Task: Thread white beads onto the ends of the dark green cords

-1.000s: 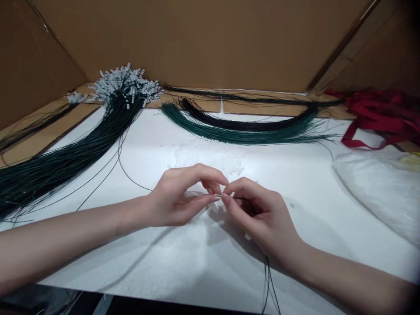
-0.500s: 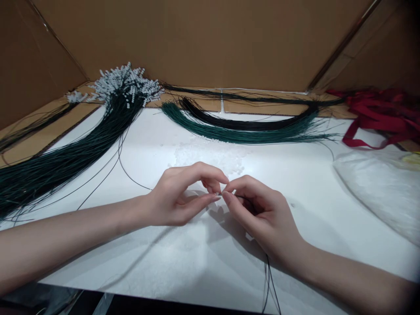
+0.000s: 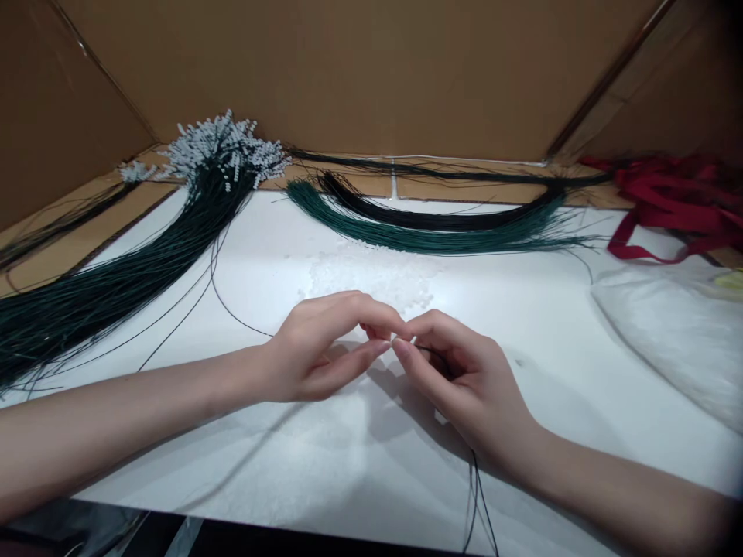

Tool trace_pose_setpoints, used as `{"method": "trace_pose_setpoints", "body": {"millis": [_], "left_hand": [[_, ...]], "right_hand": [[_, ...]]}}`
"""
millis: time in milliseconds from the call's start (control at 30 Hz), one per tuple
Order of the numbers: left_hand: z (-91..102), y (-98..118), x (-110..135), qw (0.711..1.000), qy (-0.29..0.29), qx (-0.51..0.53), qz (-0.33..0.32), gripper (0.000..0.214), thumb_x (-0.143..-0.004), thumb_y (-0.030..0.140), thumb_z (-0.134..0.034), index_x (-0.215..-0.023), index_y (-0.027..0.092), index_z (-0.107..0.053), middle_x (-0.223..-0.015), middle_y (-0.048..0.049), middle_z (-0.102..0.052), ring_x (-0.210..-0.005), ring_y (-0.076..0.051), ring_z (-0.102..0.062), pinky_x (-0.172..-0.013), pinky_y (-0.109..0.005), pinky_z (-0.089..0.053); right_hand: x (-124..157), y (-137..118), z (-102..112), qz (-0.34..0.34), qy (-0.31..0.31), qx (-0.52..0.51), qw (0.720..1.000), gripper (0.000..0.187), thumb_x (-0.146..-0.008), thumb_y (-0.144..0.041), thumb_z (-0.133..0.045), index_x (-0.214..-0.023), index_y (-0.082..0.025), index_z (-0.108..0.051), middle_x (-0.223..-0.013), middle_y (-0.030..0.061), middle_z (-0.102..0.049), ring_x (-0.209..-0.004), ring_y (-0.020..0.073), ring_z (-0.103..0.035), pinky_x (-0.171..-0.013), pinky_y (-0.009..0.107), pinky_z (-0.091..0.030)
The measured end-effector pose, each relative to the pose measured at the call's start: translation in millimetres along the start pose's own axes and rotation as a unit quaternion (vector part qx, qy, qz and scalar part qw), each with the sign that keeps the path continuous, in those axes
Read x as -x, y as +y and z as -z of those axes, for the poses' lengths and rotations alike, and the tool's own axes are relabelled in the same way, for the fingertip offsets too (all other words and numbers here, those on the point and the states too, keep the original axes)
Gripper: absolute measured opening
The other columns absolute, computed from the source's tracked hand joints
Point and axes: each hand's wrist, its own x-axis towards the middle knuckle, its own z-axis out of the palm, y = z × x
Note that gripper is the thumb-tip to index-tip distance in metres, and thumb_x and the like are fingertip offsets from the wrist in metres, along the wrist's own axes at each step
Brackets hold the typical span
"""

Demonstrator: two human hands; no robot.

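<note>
My right hand (image 3: 473,371) pinches a thin dark cord (image 3: 475,483) between thumb and index finger. The cord runs back through the palm, and its ends hang below the wrist over the table's front edge. My left hand (image 3: 328,344) meets it from the other side, thumb and index finger closed at the cord's tip. Whatever the left fingertips grip is too small and covered to make out. Just beyond both hands, small white beads (image 3: 377,275) lie scattered on the white tabletop (image 3: 279,456).
Left, a thick bundle of dark green cords (image 3: 145,267) ends in white beaded tips (image 3: 220,151). Behind the beads lie a green cord bundle (image 3: 418,238) and a black one (image 3: 429,220). Red ribbon (image 3: 679,205) and a clear plastic bag (image 3: 685,340) are right. Cardboard walls (image 3: 348,77) enclose the back.
The left fingertips have closed and shifted slightly right, now touching the right fingertips and covering the cord's tip. My right hand has stayed nearly still.
</note>
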Motion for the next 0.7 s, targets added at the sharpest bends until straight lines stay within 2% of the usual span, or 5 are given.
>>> {"method": "trace_pose_setpoints", "body": {"millis": [133, 367, 567, 700], "left_hand": [[0.1, -2.6, 1.8, 1.000, -0.007, 0.009, 0.000, 0.032, -0.086, 0.001, -0.064, -0.115, 0.014, -0.058, -0.094, -0.0080, -0.070, -0.082, -0.013, -0.067, -0.073, -0.023, -0.058], [3.0, -5.0, 4.4, 0.999, -0.027, 0.032, 0.016, 0.030, -0.085, 0.001, -0.062, -0.110, 0.015, -0.055, -0.089, -0.0063, -0.066, -0.081, -0.015, -0.067, -0.070, -0.026, -0.058], [2.0, -3.3, 4.8, 0.998, 0.006, 0.032, 0.060, 0.024, -0.091, 0.010, -0.061, -0.113, 0.017, -0.057, -0.098, -0.0084, -0.068, -0.083, -0.016, -0.068, -0.074, -0.027, -0.059], [2.3, -2.2, 4.3, 0.997, 0.005, 0.039, 0.070, 0.025, -0.091, 0.008, -0.060, -0.114, 0.017, -0.058, -0.099, -0.0085, -0.067, -0.083, -0.015, -0.067, -0.074, -0.026, -0.058]], "right_hand": [[-0.3, 0.8, 0.1, -0.004, 0.000, -0.001, 1.000, 0.014, -0.096, -0.027, -0.054, -0.083, -0.020, -0.055, -0.069, -0.0005, -0.056, -0.058, 0.0116, -0.046, -0.052, 0.027, -0.030], [-0.5, 0.8, -0.3, -0.006, 0.002, 0.004, 1.000, 0.012, -0.096, -0.026, -0.055, -0.087, -0.019, -0.059, -0.067, -0.0020, -0.053, -0.058, 0.0108, -0.043, -0.052, 0.026, -0.030], [-0.7, 2.9, -1.2, 0.002, 0.013, 0.003, 1.000, 0.011, -0.096, -0.024, -0.055, -0.086, -0.020, -0.057, -0.061, -0.0060, -0.043, -0.053, 0.0092, -0.035, -0.050, 0.025, -0.027], [-1.1, 3.9, -0.9, 0.012, 0.009, 0.005, 1.000, 0.011, -0.096, -0.024, -0.054, -0.087, -0.021, -0.057, -0.059, -0.0069, -0.039, -0.052, 0.0092, -0.033, -0.049, 0.025, -0.026]]}}
